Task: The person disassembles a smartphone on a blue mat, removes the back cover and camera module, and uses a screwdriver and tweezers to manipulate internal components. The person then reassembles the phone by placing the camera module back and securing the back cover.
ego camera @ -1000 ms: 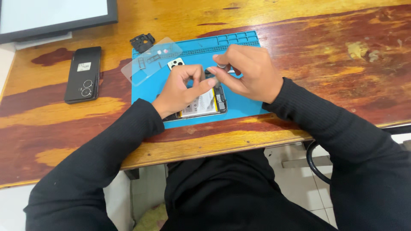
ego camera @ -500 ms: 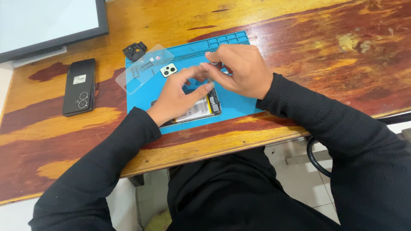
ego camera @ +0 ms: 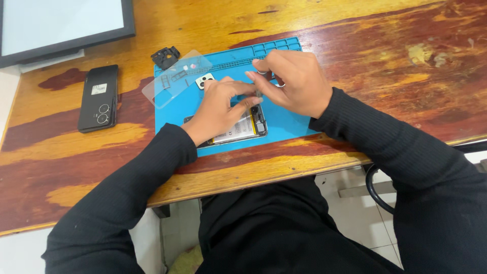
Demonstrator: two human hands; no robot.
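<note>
The opened phone (ego camera: 238, 128) lies on the blue mat (ego camera: 289, 122), directly under our fingers, with its battery and inner frame facing up. Largest around it is the wooden table (ego camera: 355, 45), which carries the mat. A dark-framed screen (ego camera: 66, 25) sits far beyond our left fingers, at the table's back corner. A black phone (ego camera: 98, 98), back side up, rests well to the left of our left hand (ego camera: 219, 107). A clear case (ego camera: 175, 77) lies half on the mat, just beyond the left fingertips, and a small white camera piece (ego camera: 204, 80) sits beside it, near the left knuckles. A small black part (ego camera: 165, 57) lies past the case, off the mat's corner.

Our left hand presses flat on the opened phone, fingers together and stretched toward the right hand (ego camera: 294, 81). Our right hand arches over the phone's end, thumb and forefinger pinched close, touching the left fingertips. They seem to grip a thin tool or small part there, but the view is too crowded for us to tell which. Black sleeves cover both our arms.
</note>
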